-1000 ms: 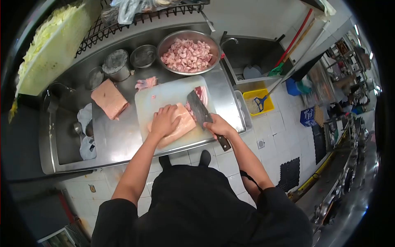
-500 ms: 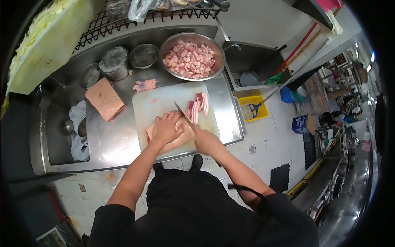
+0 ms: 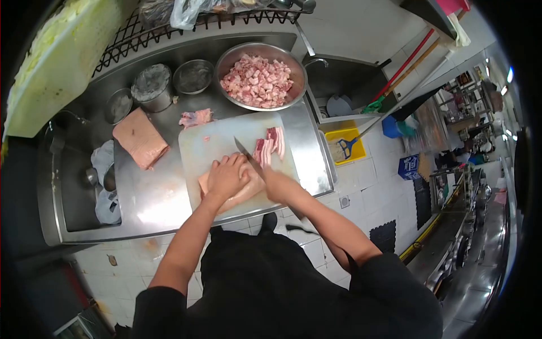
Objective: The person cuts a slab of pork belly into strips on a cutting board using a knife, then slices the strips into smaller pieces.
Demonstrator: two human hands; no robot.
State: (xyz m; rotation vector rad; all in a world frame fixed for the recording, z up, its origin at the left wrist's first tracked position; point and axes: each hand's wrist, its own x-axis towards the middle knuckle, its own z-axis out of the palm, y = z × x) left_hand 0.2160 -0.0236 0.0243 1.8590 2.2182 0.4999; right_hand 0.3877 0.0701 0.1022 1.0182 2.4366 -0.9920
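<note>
My left hand (image 3: 227, 177) presses on a slab of pork belly (image 3: 249, 195) with its fingers curled over the meat. The slab lies across the lower part of a white cutting board (image 3: 197, 146). In my right hand (image 3: 280, 186) is a knife (image 3: 246, 151), its blade slanting up and left along the slab's right end, close to my left fingertips. Two or so cut strips of pork belly (image 3: 269, 146) rest on the board just right of the blade. A tiny scrap of meat (image 3: 206, 138) lies near the board's upper left.
Behind the board stands a metal bowl of diced pork (image 3: 259, 82). A second pork slab (image 3: 140, 138) and a meat trimming (image 3: 195, 117) lie on the steel counter (image 3: 148, 195). Metal containers (image 3: 153, 89) line the back. A cabbage half (image 3: 56, 73) looms at upper left.
My right hand and the knife have shifted slightly away from me. My left hand stays on the slab, its fingers a little more curled. The view has drifted slightly.
</note>
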